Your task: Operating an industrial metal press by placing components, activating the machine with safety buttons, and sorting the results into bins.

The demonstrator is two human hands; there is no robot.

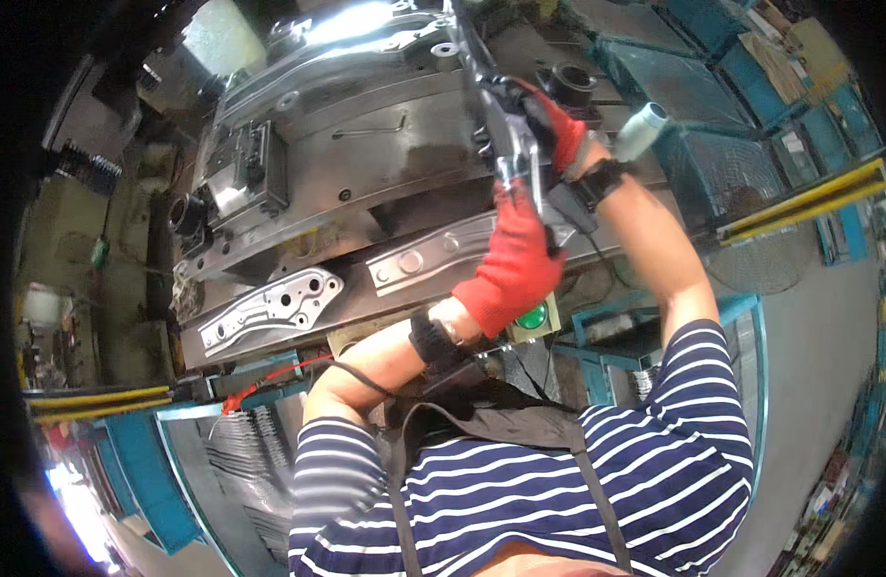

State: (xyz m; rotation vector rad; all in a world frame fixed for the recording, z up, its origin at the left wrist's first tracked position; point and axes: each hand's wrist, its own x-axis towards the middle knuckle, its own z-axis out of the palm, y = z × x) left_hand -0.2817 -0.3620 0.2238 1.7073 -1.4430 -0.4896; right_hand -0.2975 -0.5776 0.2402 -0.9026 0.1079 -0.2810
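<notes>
— Steel bed [385, 168] laid out ahead. What is held?
— Long metal piece [504, 135], over the bed's right side; clasped by left hand [518, 258] and right hand [564, 133], both red-gloved.
— How best handled?
— Weight should be shared, likely sharp edges minded.
— Labels?
— No lettering can be read.

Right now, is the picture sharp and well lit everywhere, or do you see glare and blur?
In the head view, white glare shows at the far side of the big metal block; the same view has blur on the right hand and left sleeve, the perforated bracket fairly crisp, and dark outer edges.
</notes>
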